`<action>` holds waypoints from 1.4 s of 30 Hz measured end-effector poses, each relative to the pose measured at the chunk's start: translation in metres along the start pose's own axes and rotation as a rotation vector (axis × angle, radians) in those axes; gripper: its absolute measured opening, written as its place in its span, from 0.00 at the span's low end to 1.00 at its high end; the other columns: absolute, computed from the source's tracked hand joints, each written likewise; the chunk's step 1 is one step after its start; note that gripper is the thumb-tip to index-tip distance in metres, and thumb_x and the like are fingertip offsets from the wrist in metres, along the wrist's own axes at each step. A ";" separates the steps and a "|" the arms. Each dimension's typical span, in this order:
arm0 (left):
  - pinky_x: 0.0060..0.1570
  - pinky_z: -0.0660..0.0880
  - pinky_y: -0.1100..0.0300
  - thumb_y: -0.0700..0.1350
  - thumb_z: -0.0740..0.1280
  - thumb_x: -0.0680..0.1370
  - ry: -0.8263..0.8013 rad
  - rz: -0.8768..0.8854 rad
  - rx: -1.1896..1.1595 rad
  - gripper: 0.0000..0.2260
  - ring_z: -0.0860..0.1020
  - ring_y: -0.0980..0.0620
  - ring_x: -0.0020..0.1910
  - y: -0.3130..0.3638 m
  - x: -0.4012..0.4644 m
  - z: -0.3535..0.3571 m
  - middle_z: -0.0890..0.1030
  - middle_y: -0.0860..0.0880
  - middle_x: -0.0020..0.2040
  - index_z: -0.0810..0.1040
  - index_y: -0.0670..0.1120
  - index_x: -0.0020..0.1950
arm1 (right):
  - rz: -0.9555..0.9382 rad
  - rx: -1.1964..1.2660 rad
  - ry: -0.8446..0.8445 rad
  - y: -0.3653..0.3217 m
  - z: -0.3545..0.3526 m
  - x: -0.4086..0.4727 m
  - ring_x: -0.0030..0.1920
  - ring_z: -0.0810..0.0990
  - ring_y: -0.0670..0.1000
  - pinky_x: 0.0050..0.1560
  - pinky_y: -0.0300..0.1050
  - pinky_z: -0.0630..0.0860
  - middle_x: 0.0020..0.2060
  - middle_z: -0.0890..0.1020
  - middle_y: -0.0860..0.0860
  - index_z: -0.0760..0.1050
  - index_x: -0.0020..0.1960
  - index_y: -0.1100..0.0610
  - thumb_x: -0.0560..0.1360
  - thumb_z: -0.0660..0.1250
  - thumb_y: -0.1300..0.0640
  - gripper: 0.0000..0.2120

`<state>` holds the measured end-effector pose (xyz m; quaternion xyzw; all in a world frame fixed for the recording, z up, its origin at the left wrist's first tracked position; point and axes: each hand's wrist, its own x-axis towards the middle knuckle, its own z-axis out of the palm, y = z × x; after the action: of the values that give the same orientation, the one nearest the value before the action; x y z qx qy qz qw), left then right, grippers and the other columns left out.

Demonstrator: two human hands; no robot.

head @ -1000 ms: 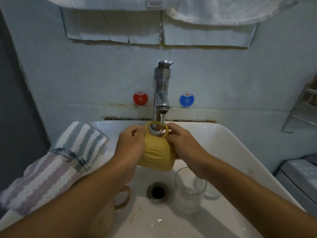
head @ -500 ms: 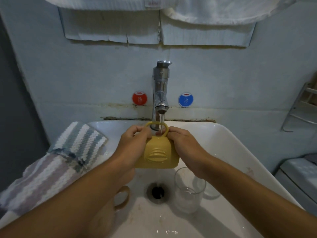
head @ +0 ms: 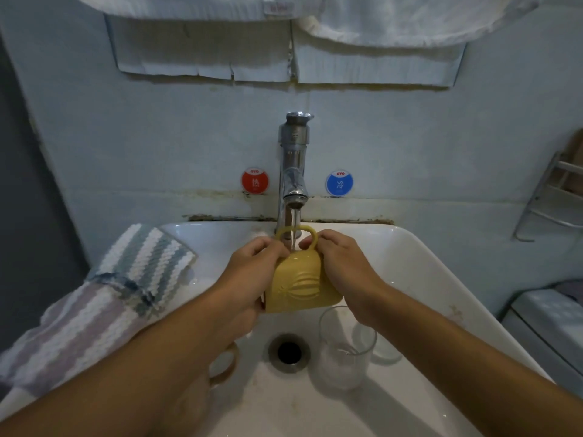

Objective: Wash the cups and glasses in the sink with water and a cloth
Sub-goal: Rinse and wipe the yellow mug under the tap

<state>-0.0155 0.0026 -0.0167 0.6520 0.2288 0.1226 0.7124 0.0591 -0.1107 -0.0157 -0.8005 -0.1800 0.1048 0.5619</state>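
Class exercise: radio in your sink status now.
Left hand, right hand gripping yellow cup under running tap. Glass waits below. Nothing obstructing.

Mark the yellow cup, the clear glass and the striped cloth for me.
yellow cup (head: 301,287): head view, on its ribbed side wall.
clear glass (head: 345,361): head view, on its side wall.
striped cloth (head: 94,310): head view, on its middle.

Between your left hand (head: 252,272) and right hand (head: 340,266): cup (head: 299,288), under the tap (head: 293,171). Cloth (head: 126,279) left of them; glass (head: 345,348) below your right wrist, in the sink (head: 426,266).
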 end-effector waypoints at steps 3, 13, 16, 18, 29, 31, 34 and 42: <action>0.43 0.81 0.46 0.45 0.65 0.77 -0.013 -0.032 -0.033 0.09 0.81 0.40 0.50 0.000 0.000 0.000 0.83 0.43 0.52 0.82 0.51 0.54 | 0.001 0.003 -0.005 0.000 0.001 -0.001 0.46 0.74 0.47 0.41 0.39 0.71 0.49 0.77 0.50 0.75 0.59 0.54 0.85 0.52 0.52 0.14; 0.48 0.79 0.43 0.48 0.61 0.77 0.067 -0.039 -0.162 0.11 0.81 0.39 0.49 -0.001 0.003 -0.002 0.82 0.40 0.53 0.80 0.49 0.53 | 0.017 -0.068 -0.136 -0.003 -0.006 -0.001 0.46 0.73 0.46 0.47 0.44 0.73 0.46 0.74 0.46 0.69 0.58 0.51 0.85 0.47 0.47 0.15; 0.53 0.79 0.40 0.52 0.60 0.79 0.116 -0.044 -0.127 0.13 0.80 0.40 0.51 0.000 0.005 -0.003 0.81 0.42 0.55 0.76 0.52 0.62 | -0.026 -0.034 -0.126 -0.003 -0.006 -0.001 0.48 0.75 0.47 0.51 0.46 0.75 0.47 0.75 0.46 0.70 0.57 0.49 0.85 0.48 0.46 0.14; 0.54 0.79 0.42 0.54 0.57 0.82 0.135 -0.044 -0.048 0.14 0.80 0.41 0.52 0.001 0.007 -0.004 0.80 0.42 0.55 0.73 0.51 0.64 | -0.065 -0.028 -0.092 -0.002 -0.004 -0.001 0.48 0.75 0.46 0.50 0.43 0.74 0.47 0.76 0.46 0.71 0.55 0.50 0.85 0.50 0.47 0.13; 0.46 0.81 0.46 0.55 0.56 0.82 0.111 -0.119 -0.070 0.13 0.79 0.42 0.50 0.002 0.000 -0.003 0.78 0.42 0.53 0.74 0.51 0.61 | -0.070 0.048 -0.176 0.000 -0.009 0.005 0.55 0.77 0.52 0.57 0.55 0.80 0.56 0.77 0.49 0.73 0.59 0.48 0.83 0.58 0.46 0.10; 0.46 0.80 0.46 0.54 0.56 0.82 0.179 -0.130 -0.096 0.12 0.78 0.42 0.48 0.003 0.003 -0.005 0.77 0.43 0.50 0.74 0.51 0.59 | -0.085 0.037 -0.204 0.000 -0.007 0.004 0.55 0.77 0.52 0.52 0.53 0.82 0.58 0.76 0.47 0.73 0.59 0.46 0.82 0.58 0.45 0.10; 0.44 0.79 0.47 0.54 0.57 0.81 0.212 -0.155 -0.136 0.10 0.78 0.42 0.47 0.003 0.004 -0.008 0.76 0.43 0.49 0.73 0.51 0.50 | -0.111 0.031 -0.206 0.000 -0.006 0.002 0.55 0.78 0.52 0.49 0.52 0.83 0.58 0.76 0.47 0.75 0.58 0.46 0.82 0.60 0.45 0.09; 0.41 0.78 0.50 0.58 0.62 0.77 0.077 -0.196 -0.140 0.15 0.80 0.41 0.51 0.001 0.007 -0.011 0.81 0.42 0.54 0.77 0.51 0.58 | -0.064 0.033 -0.175 -0.003 -0.008 0.002 0.56 0.78 0.54 0.53 0.56 0.82 0.57 0.77 0.49 0.76 0.59 0.48 0.82 0.61 0.49 0.08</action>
<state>-0.0149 0.0153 -0.0169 0.5701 0.3096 0.0930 0.7553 0.0636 -0.1154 -0.0103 -0.7728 -0.2521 0.1595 0.5602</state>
